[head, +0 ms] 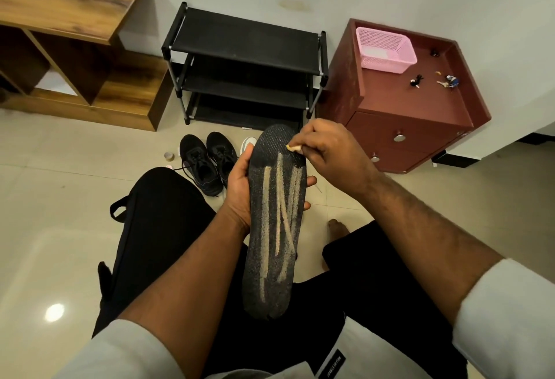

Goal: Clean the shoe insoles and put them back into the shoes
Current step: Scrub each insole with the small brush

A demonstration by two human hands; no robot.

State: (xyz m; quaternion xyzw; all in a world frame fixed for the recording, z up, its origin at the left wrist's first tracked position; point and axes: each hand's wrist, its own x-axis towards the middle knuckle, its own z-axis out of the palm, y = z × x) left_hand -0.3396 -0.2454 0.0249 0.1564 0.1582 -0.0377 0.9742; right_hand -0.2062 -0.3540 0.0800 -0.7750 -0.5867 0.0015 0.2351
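My left hand (238,186) grips a black insole (271,258) from the left side, with fingertips showing past its right edge. The insole stands lengthwise in front of me and carries several pale tan streaks down its middle. My right hand (327,153) pinches a small yellowish piece (292,147) against the insole's upper right edge. A pair of black shoes (207,162) stands on the floor just beyond my left hand, laces loose.
A black three-tier shoe rack (246,63) stands against the wall. To its right is a maroon cabinet (405,108) holding a pink basket (386,49) and keys. A wooden shelf unit (69,42) stands at left. A small tape roll (169,156) lies on the tiled floor.
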